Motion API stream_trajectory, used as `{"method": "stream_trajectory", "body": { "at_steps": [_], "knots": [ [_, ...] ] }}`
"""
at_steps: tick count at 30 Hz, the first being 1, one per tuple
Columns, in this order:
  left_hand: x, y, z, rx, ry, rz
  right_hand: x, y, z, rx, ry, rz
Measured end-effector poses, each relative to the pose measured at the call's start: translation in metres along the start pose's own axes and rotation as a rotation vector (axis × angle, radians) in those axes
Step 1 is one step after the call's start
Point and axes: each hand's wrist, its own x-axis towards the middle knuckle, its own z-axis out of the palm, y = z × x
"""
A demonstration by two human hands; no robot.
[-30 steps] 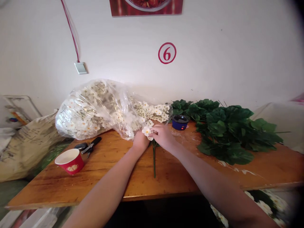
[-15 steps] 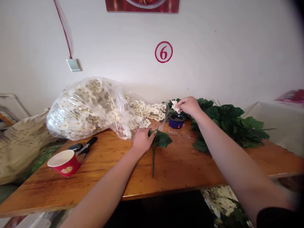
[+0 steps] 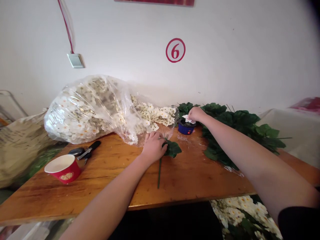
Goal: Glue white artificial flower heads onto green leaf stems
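My left hand is closed round the top of an artificial leaf stem, whose green leaves spread out to the right of my thumb. The bare stalk points toward the front of the table. Farther back, my right hand pinches a white artificial flower right over a small blue pot with a lit red light on its front. Whether the flower touches what is inside the pot I cannot tell. White artificial flowers lie just left of the pot.
A clear plastic bag full of white flowers fills the back left. In front of it stand a red paper cup and keys. Green leaf bunches are heaped at the right. More white flowers show below the wooden table's front edge.
My right hand has lowered the flower from above the pot to its rim. My left hand has turned slightly with the leaf stem. The view has tilted down a little.
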Motion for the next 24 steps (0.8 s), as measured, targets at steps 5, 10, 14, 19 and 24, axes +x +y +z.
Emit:
{"method": "stream_trajectory", "body": {
  "at_steps": [5, 10, 14, 19, 24],
  "knots": [
    [0.002, -0.004, -0.002, 0.009, -0.052, 0.040, -0.004, -0.002, -0.011, -0.040, -0.120, 0.042],
    [0.003, -0.009, 0.001, 0.012, -0.082, 0.040, -0.013, 0.001, -0.021, 0.020, -0.076, 0.081],
    [0.004, -0.012, 0.006, 0.017, -0.118, 0.030, -0.021, 0.005, -0.022, 0.083, -0.046, 0.079],
    [0.004, -0.016, 0.015, -0.095, -0.150, 0.025, -0.044, 0.002, -0.020, 0.402, 0.058, 0.073],
    [0.002, -0.017, 0.025, -0.132, -0.158, 0.070, -0.096, -0.016, -0.006, 0.800, -0.033, 0.054]
  ]
}}
